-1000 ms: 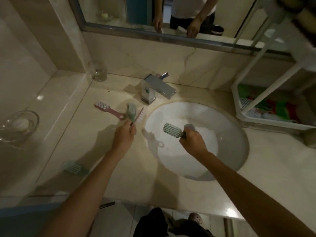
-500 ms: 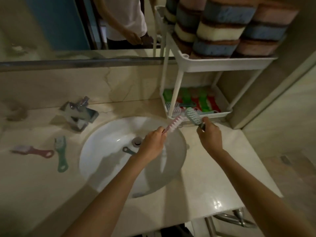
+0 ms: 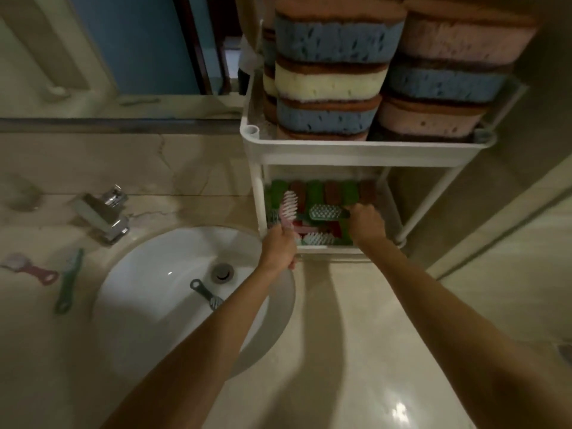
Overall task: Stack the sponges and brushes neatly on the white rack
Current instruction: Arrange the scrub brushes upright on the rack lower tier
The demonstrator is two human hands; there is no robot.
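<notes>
A pink brush (image 3: 289, 205) and a green brush (image 3: 325, 212) sit over the lower shelf of the white rack (image 3: 368, 148). The left hand (image 3: 278, 247) grips the pink one by its handle and the right hand (image 3: 368, 224) grips the green, fingers curled round both. More brushes lie beneath, too jumbled to count. Sponges (image 3: 334, 80) fill the top shelf in two front stacks, each at least three high. On the counter (image 3: 340, 335) lie two more, a red brush (image 3: 31, 269) and a long green brush (image 3: 69, 280). One dark brush (image 3: 205, 294) lies in the sink (image 3: 148, 274).

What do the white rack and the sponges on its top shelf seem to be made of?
White rack: probably moulded plastic, smooth and matte, with rounded corners. Sponges: porous foam, open holes visible, each topped by a darker brown layer.
</notes>
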